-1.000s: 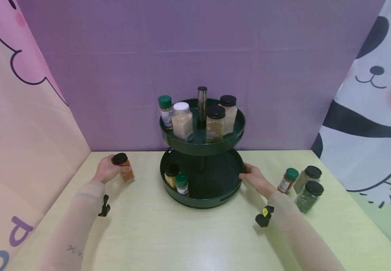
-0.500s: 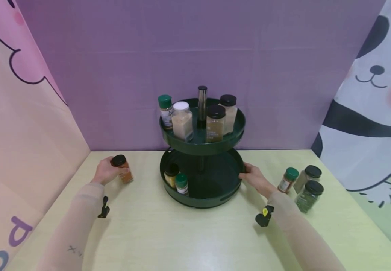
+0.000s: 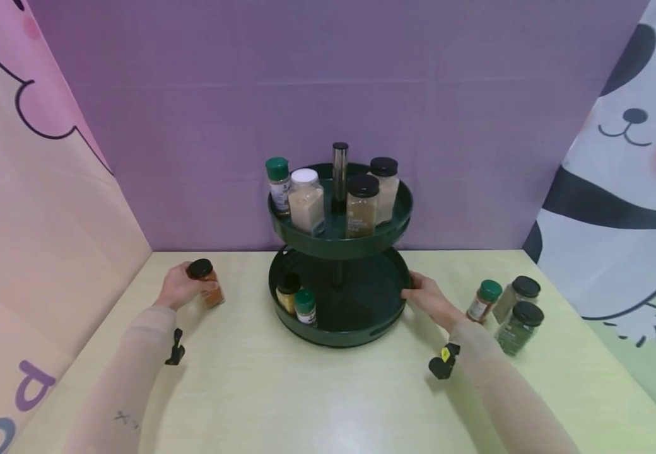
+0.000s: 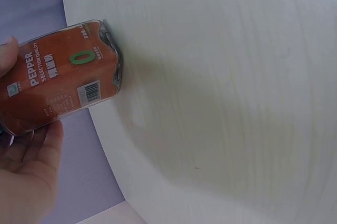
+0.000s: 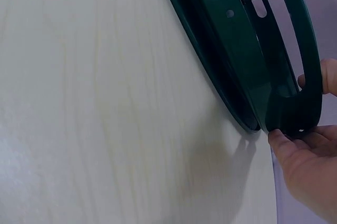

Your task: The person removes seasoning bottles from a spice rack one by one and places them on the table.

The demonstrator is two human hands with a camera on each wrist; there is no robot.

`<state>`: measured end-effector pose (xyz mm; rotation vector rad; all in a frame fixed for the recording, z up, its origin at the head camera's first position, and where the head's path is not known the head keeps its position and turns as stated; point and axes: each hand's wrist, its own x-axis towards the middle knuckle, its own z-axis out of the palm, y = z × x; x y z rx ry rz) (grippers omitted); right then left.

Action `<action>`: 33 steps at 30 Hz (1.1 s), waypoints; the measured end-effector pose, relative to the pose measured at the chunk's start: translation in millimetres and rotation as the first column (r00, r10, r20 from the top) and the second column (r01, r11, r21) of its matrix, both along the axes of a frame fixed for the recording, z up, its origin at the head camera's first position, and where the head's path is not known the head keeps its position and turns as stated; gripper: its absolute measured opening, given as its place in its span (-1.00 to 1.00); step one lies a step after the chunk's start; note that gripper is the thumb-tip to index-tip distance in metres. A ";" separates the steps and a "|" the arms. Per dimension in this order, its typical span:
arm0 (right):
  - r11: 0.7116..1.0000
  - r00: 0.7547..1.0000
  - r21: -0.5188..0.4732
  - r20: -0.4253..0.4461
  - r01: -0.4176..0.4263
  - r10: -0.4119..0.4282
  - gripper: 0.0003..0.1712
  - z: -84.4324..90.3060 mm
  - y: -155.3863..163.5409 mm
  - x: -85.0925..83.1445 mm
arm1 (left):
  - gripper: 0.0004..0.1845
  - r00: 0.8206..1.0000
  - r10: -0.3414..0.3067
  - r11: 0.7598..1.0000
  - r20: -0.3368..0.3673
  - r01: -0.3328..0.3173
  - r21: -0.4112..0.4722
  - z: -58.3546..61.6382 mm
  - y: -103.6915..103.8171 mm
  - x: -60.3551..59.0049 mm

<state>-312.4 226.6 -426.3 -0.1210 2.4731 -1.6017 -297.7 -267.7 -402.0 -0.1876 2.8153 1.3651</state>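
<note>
At the table's left, my left hand holds a pepper jar with a black lid and red-orange powder. The left wrist view has the jar's label reading PEPPER, thumb on one side and fingers on the other, its base close over the table. In the middle stands a dark green two-tier spice rack with a metal post. My right hand grips the rim of its lower tray on the right side. The right wrist view shows thumb and fingers on either side of that slotted rim.
On the upper tier are a green-lidded bottle, a white-lidded jar and two black-lidded jars. The lower tray bears a black-lidded jar and a green-lidded bottle. Three more spice containers stand right of my right hand.
My left hand with the pepper jar has shifted very slightly down. My right hand keeps its grip on the lower tray, and the rack stays as it was.
</note>
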 end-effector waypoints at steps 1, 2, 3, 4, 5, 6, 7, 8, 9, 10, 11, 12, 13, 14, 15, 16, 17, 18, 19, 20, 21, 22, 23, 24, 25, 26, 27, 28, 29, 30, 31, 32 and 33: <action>1.000 1.000 -0.002 0.001 0.000 0.000 -0.26 0.3 -0.1 0.0 | -0.35 1.000 -0.001 1.000 -0.001 0.000 -0.001 -0.3 0.0 -0.1; 1.000 1.000 -0.003 0.001 -0.003 0.003 -0.26 0.7 -0.1 0.2 | -0.35 1.000 0.000 1.000 -0.002 0.000 -0.002 -0.9 -0.3 -0.2; 1.000 1.000 -0.002 0.005 -0.007 0.007 -0.26 4.3 -1.5 2.6 | -0.34 1.000 -0.001 1.000 -0.005 0.001 -0.002 -1.3 -0.5 -0.1; 1.000 1.000 0.000 0.006 -0.008 0.008 -0.26 5.0 -1.6 2.9 | -0.33 1.000 -0.002 1.000 -0.008 0.002 -0.001 -1.7 -0.8 -0.2; 1.000 1.000 0.002 0.003 -0.008 0.008 -0.26 5.1 -1.4 2.9 | -0.33 1.000 -0.005 1.000 -0.011 0.005 -0.002 -2.1 -1.0 -0.3; 1.000 1.000 0.004 0.003 -0.008 0.008 -0.26 5.4 -1.4 3.1 | -0.32 1.000 -0.006 1.000 -0.015 0.006 -0.002 -2.6 -1.3 -0.5; 1.000 1.000 0.005 0.004 -0.007 0.007 -0.26 5.7 -1.6 3.1 | -0.32 1.000 -0.007 1.000 -0.018 0.007 -0.005 -3.1 -1.4 -0.6; 1.000 1.000 0.006 0.004 -0.006 0.006 -0.26 5.6 -1.7 3.0 | -0.32 1.000 -0.008 1.000 -0.021 0.008 -0.005 -3.8 -1.9 -0.6; 1.000 1.000 0.006 0.003 -0.005 0.005 -0.26 5.2 -1.8 2.6 | -0.32 1.000 -0.009 1.000 -0.026 0.009 -0.003 -4.7 -2.2 -0.7; 1.000 1.000 0.007 -0.001 -0.002 0.002 -0.26 1.6 -0.4 0.2 | -0.32 0.999 -0.011 1.000 -0.030 0.011 0.000 -5.5 -2.5 -0.8; 1.000 1.000 0.006 -0.003 0.000 0.000 -0.26 1.1 -0.2 0.0 | -0.32 0.999 -0.011 1.000 -0.035 0.011 0.002 -6.5 -2.6 -0.9; 1.000 1.000 0.006 -0.003 0.002 -0.002 -0.26 1.0 -0.2 0.1 | -0.33 0.999 -0.012 1.000 -0.040 0.012 0.005 -7.4 -2.6 -0.8; 1.000 1.000 0.006 -0.002 0.004 -0.004 -0.26 0.8 -0.2 0.1 | -0.33 0.999 -0.012 1.000 -0.045 0.013 0.010 -8.6 -2.8 -0.5; 1.000 1.000 0.008 -0.002 0.006 -0.006 -0.26 0.6 0.0 0.2 | -0.34 0.999 -0.013 1.000 -0.050 0.014 0.014 -9.7 -3.1 -0.2; 1.000 1.000 0.008 0.002 0.008 -0.009 -0.26 0.4 0.0 0.5 | -0.34 0.998 -0.013 1.000 -0.055 0.014 0.019 -10.7 -3.2 0.2; 1.000 1.000 0.008 0.004 0.010 -0.011 -0.27 0.3 -0.2 0.9 | -0.35 0.998 -0.013 1.000 -0.059 0.015 0.024 -11.6 -3.4 0.5; 1.000 1.000 0.009 0.004 0.008 -0.008 -0.27 0.3 -0.2 1.3 | -0.35 0.998 -0.012 1.000 -0.063 0.014 0.028 -12.4 -3.4 0.8; 1.000 1.000 0.008 0.003 0.004 -0.004 -0.27 0.2 -0.3 1.7 | -0.34 0.998 -0.014 0.999 -0.067 0.016 0.029 -13.1 -3.4 1.1; 1.000 1.000 0.004 0.001 0.001 -0.001 -0.27 -0.3 -0.3 1.8 | -0.34 0.998 -0.012 0.999 -0.068 0.014 0.033 -13.9 -3.4 1.1; 1.000 1.000 -0.001 -0.002 -0.001 0.001 -0.27 -0.7 -0.2 2.2 | -0.33 0.998 -0.013 0.999 -0.068 0.016 0.039 -14.7 -3.1 0.9; 1.000 1.000 -0.006 -0.006 -0.001 0.000 -0.27 -1.2 0.1 2.4 | -0.32 0.998 -0.014 0.999 -0.066 0.017 0.045 -15.5 -2.8 0.5; 1.000 1.000 -0.006 -0.011 -0.001 0.001 -0.27 -1.7 0.6 2.3 | -0.30 0.998 -0.018 0.999 -0.066 0.021 0.047 -15.9 -2.1 0.4; 1.000 1.000 -0.006 -0.017 -0.004 0.004 -0.27 -2.0 1.2 2.5 | -0.29 0.998 -0.019 0.998 -0.066 0.023 0.050 -16.3 -1.5 0.2; 1.000 1.000 -0.006 -0.021 -0.006 0.006 -0.27 -2.0 1.6 2.7 | -0.27 0.998 -0.021 0.998 -0.066 0.024 0.053 -16.7 -1.1 -0.1; 1.000 1.000 -0.008 -0.022 -0.008 0.008 -0.27 -2.1 2.0 2.7 | -0.27 0.998 -0.019 0.998 -0.062 0.023 0.062 -17.2 -0.7 -0.6; 1.000 1.000 -0.008 -0.021 -0.008 0.008 -0.27 -1.9 2.0 2.9 | -0.27 0.998 -0.018 0.998 -0.063 0.022 0.064 -17.3 -0.6 -0.7; 1.000 1.000 -0.009 -0.020 -0.010 0.010 -0.27 -1.9 2.1 2.9 | -0.26 0.998 -0.017 0.998 -0.064 0.021 0.063 -17.4 -0.6 -0.8; 1.000 1.000 -0.010 -0.017 -0.012 0.012 -0.27 -1.8 1.9 2.8 | -0.26 0.998 -0.015 0.998 -0.066 0.019 0.062 -17.4 -0.8 -0.7; 1.000 1.000 -0.013 -0.016 -0.017 0.016 -0.26 -1.5 1.5 3.1 | -0.26 0.998 -0.012 0.998 -0.066 0.017 0.063 -17.3 -1.1 -0.6; 1.000 1.000 -0.017 -0.014 -0.016 0.016 -0.26 -1.3 1.1 3.1 | -0.26 0.998 -0.011 0.998 -0.064 0.015 0.064 -17.1 -1.5 -0.4; 1.000 1.000 -0.018 -0.010 -0.015 0.015 -0.26 -1.4 0.7 3.0 | -0.25 0.998 -0.011 0.998 -0.061 0.015 0.065 -16.9 -1.7 -0.1; 1.000 1.000 -0.018 -0.009 -0.012 0.012 -0.26 -1.2 0.3 3.1 | -0.25 0.998 -0.011 0.998 -0.057 0.015 0.062 -16.7 -2.1 0.2; 1.000 1.000 -0.018 -0.008 -0.014 0.014 -0.26 -1.2 -0.1 3.1 | -0.24 0.998 -0.012 0.998 -0.054 0.016 0.063 -16.4 -2.5 0.6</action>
